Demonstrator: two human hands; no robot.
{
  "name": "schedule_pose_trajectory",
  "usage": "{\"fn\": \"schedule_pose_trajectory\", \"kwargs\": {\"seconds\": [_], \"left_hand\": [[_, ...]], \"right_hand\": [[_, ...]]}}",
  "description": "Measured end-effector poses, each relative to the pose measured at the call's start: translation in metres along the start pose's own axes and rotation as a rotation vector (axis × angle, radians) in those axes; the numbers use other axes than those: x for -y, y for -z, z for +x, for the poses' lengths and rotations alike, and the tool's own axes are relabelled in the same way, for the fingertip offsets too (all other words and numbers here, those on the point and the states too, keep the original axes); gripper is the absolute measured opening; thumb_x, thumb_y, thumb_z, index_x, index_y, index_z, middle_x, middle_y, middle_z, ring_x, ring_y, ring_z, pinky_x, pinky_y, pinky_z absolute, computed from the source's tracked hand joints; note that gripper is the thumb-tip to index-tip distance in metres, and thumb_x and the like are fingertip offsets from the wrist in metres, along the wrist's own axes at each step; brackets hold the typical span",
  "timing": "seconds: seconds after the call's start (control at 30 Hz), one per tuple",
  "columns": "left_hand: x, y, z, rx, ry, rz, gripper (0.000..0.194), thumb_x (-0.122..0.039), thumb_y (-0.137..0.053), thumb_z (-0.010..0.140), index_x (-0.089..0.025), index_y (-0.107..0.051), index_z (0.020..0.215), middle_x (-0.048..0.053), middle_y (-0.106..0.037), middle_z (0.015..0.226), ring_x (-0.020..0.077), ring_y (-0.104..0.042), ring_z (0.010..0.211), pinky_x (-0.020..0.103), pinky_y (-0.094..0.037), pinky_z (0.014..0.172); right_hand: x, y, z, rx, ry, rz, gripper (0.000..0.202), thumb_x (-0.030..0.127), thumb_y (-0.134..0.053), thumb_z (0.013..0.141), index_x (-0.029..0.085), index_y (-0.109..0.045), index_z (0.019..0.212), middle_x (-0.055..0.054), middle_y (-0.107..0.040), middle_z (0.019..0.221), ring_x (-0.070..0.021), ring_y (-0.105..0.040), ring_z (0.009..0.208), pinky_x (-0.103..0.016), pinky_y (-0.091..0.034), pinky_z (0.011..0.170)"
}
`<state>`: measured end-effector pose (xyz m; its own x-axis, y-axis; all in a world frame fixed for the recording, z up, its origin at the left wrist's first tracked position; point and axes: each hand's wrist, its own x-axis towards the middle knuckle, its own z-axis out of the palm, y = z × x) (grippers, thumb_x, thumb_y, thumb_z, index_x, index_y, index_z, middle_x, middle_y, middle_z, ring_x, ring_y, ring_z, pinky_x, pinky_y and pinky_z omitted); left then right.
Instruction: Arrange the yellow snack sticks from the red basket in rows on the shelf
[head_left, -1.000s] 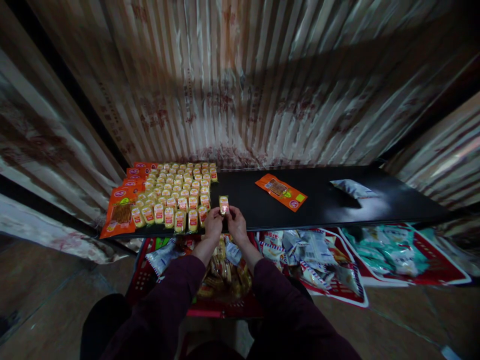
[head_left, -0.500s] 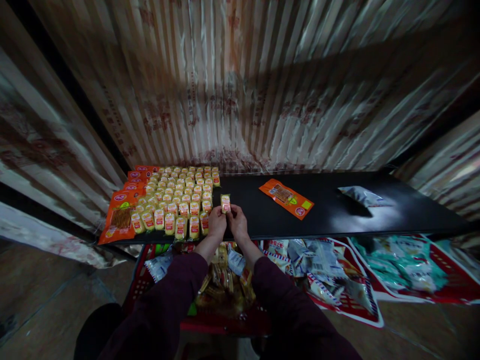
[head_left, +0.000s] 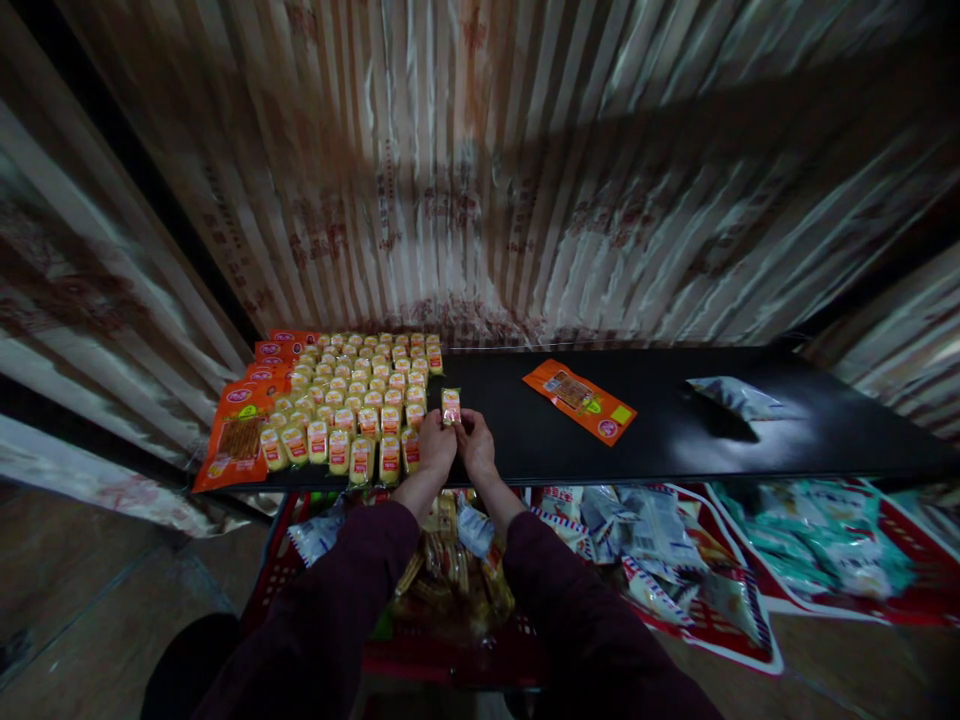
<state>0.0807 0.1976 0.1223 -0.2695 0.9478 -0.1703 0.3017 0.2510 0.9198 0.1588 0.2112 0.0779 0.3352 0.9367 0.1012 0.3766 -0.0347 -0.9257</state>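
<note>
A small yellow wrapped snack cake (head_left: 451, 404) with a red and white label stands upright between my two hands. Its lower end is pinched by my left hand (head_left: 436, 445) and my right hand (head_left: 475, 442), both with closed fingers. The hands are over the front part of the black shelf (head_left: 517, 430). Just left of them, many similar snack cakes (head_left: 361, 458) stand in close rows. Beyond those rows, at the shelf's left end, orange snack packets (head_left: 238, 438) lie overlapping in a column.
A single orange packet (head_left: 581, 400) lies askew on the shelf, with a silvery bag (head_left: 739, 398) farther right. Below the front edge, red baskets (head_left: 772, 655) hold blue-white bags and teal bags (head_left: 832, 535). Corrugated sheeting (head_left: 465, 200) rises behind the shelf.
The view has shifted slightly, so the shelf's right side and the baskets sit a little farther right and lower. Both hands keep the snack cake in nearly the same place.
</note>
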Motion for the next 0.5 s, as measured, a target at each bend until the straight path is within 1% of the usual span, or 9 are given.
{"fn": "schedule_pose_trajectory", "kwargs": {"seconds": [0.1, 0.2, 0.27, 0.4, 0.5], "left_hand": [[-0.001, 0.0, 0.002, 0.004, 0.005, -0.005, 0.031, -0.01, -0.051, 0.077, -0.019, -0.06, 0.105, 0.009, -0.067, 0.111, 0.016, -0.062, 0.102, 0.024, -0.045, 0.085], [-0.003, 0.0, 0.003, 0.029, 0.004, 0.016, 0.027, -0.013, -0.052, 0.079, -0.02, -0.061, 0.103, 0.008, -0.069, 0.106, 0.0183, -0.063, 0.101, 0.027, -0.045, 0.086], [-0.004, -0.001, 0.004, 0.046, -0.004, -0.001, 0.026, -0.013, -0.051, 0.08, -0.02, -0.061, 0.103, 0.008, -0.069, 0.105, 0.018, -0.063, 0.099, 0.026, -0.046, 0.086], [-0.007, -0.004, 0.008, 0.05, -0.016, -0.071, 0.03, -0.011, -0.047, 0.08, -0.02, -0.059, 0.106, 0.006, -0.068, 0.108, 0.0155, -0.062, 0.1, 0.025, -0.046, 0.087], [-0.011, -0.006, 0.013, 0.052, -0.013, -0.068, 0.027, -0.014, -0.047, 0.081, -0.019, -0.059, 0.105, 0.006, -0.067, 0.109, 0.016, -0.062, 0.101, 0.026, -0.046, 0.089]], "right_hand": [[-0.002, -0.003, 0.003, -0.001, 0.005, 0.008, 0.026, 0.03, -0.055, 0.073, 0.018, -0.061, 0.095, -0.008, -0.069, 0.095, -0.0204, -0.064, 0.084, -0.035, -0.049, 0.082], [-0.006, -0.006, 0.008, 0.001, 0.011, 0.025, 0.028, 0.03, -0.054, 0.073, 0.019, -0.06, 0.097, -0.007, -0.069, 0.095, -0.0198, -0.065, 0.083, -0.034, -0.05, 0.081], [-0.009, -0.009, 0.012, 0.007, 0.01, 0.026, 0.029, 0.03, -0.054, 0.073, 0.02, -0.059, 0.099, -0.006, -0.069, 0.095, -0.0196, -0.065, 0.084, -0.034, -0.05, 0.081], [-0.013, -0.014, 0.022, 0.019, 0.007, 0.037, 0.03, 0.031, -0.052, 0.072, 0.02, -0.059, 0.099, -0.004, -0.069, 0.095, -0.0194, -0.065, 0.085, -0.034, -0.05, 0.083], [-0.015, -0.019, 0.031, 0.025, 0.014, 0.043, 0.029, 0.031, -0.052, 0.071, 0.021, -0.059, 0.097, -0.003, -0.069, 0.093, -0.0187, -0.065, 0.083, -0.033, -0.051, 0.081]]}}
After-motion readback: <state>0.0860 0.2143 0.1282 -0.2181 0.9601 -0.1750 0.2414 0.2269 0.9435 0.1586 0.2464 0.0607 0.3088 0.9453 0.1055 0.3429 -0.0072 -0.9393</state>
